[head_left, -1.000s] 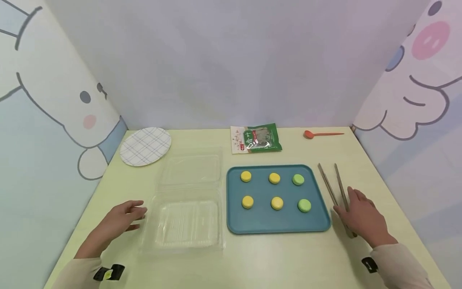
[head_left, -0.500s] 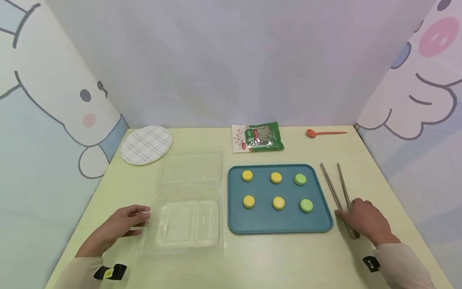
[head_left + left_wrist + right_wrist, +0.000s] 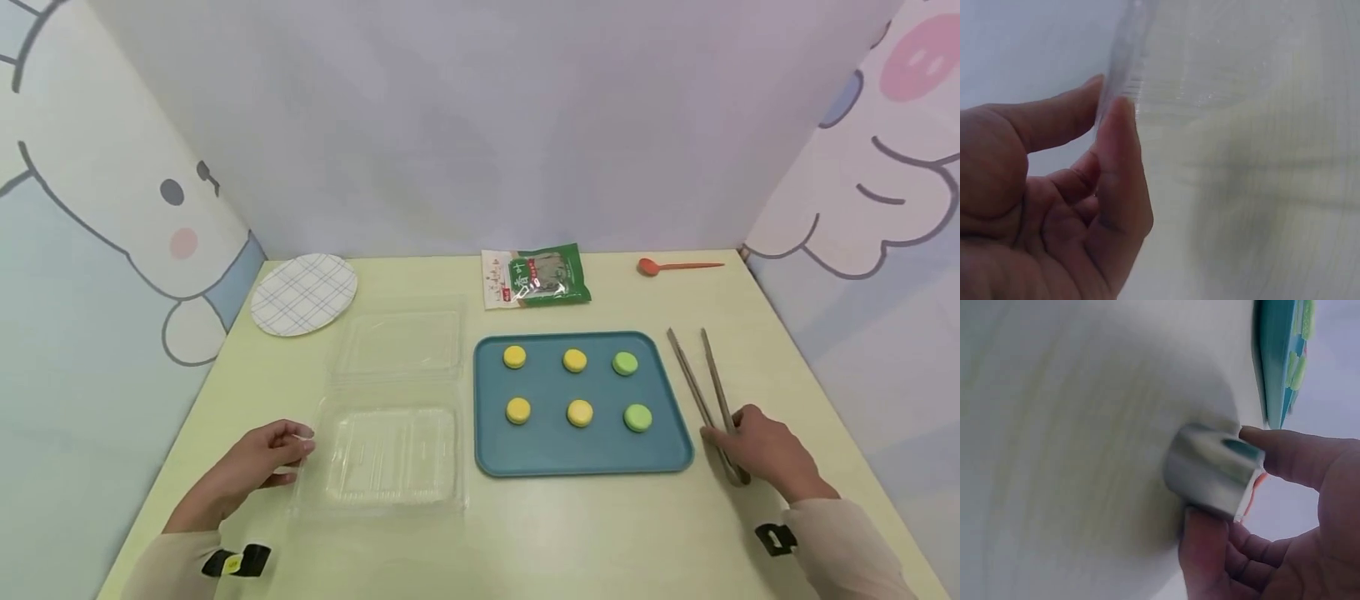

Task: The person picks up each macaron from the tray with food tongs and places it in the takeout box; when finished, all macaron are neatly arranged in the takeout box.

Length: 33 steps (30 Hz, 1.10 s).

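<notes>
My left hand [image 3: 262,460] pinches the left rim of a clear plastic clamshell box [image 3: 390,454], thumb on one side and forefinger on the other in the left wrist view. The box lies with its lid folded back, away from me. At the right, my right hand [image 3: 772,450] grips metal tongs [image 3: 693,383] near their bent end, thumb and fingers on opposite sides. The tongs' two arms point away from me, spread apart. Between the hands is a blue tray [image 3: 540,458] bearing several yellow macarons [image 3: 580,413] and two green macarons [image 3: 637,417].
A checked plate [image 3: 303,294] sits at the back left. Along the back lie a green and white packet [image 3: 536,277] and a red spoon [image 3: 678,266]. Printed walls stand at the left and right, with a plain one behind the table.
My left hand has moved a little right onto the box's rim, its thumb and forefinger closing there. My right hand has drawn its fingers in around the tongs. The head view has shifted slightly.
</notes>
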Motion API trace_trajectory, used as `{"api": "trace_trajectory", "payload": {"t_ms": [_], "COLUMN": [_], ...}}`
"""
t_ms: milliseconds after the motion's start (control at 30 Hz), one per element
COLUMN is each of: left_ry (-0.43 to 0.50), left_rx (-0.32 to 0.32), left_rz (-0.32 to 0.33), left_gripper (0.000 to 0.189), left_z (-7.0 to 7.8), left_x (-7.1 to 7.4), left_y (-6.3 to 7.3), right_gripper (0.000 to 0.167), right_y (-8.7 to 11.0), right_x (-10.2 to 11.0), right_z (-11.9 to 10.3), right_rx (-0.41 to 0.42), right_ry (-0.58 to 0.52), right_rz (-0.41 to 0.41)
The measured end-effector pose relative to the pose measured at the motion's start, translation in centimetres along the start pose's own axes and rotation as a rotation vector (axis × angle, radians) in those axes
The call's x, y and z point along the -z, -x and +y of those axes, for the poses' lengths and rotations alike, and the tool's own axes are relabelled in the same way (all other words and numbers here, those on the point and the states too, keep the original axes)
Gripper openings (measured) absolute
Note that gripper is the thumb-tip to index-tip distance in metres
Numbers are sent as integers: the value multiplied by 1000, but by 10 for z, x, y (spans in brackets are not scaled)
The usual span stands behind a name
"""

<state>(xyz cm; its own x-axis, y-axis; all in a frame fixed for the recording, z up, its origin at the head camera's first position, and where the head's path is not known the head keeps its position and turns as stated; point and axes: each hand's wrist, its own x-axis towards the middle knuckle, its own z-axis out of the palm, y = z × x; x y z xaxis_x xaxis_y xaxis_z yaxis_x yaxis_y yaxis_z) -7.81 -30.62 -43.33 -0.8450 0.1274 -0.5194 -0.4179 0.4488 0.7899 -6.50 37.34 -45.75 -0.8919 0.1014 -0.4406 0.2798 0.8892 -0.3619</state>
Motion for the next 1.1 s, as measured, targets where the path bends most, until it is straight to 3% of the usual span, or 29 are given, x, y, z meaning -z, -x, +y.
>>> {"api": "trace_trajectory", "payload": {"t_ms": [233,467,700,933,1100], "left_ry": [29,23,6,8,23], "left_rx": [6,-8,14,10,4], "left_rz": [35,58,62,76,92], "left_gripper": [41,38,42,43,37], "left_z": [-3,-1,-2,-2,0], "left_x": [0,-1,-3,-3,-6], "left_y": [-2,-4,-6,-7,-8], "right_gripper": [73,61,57,71,60], "right_y": [5,12,19,20,19], "right_x": [-3,-6,-14,-18,-14], "right_z": [3,1,1,1,-1], "right_rx": [27,107,72,111,98], "right_ry": [-41,-81,-136,-108,-94], "right_rz": [105,307,350,426,484]}}
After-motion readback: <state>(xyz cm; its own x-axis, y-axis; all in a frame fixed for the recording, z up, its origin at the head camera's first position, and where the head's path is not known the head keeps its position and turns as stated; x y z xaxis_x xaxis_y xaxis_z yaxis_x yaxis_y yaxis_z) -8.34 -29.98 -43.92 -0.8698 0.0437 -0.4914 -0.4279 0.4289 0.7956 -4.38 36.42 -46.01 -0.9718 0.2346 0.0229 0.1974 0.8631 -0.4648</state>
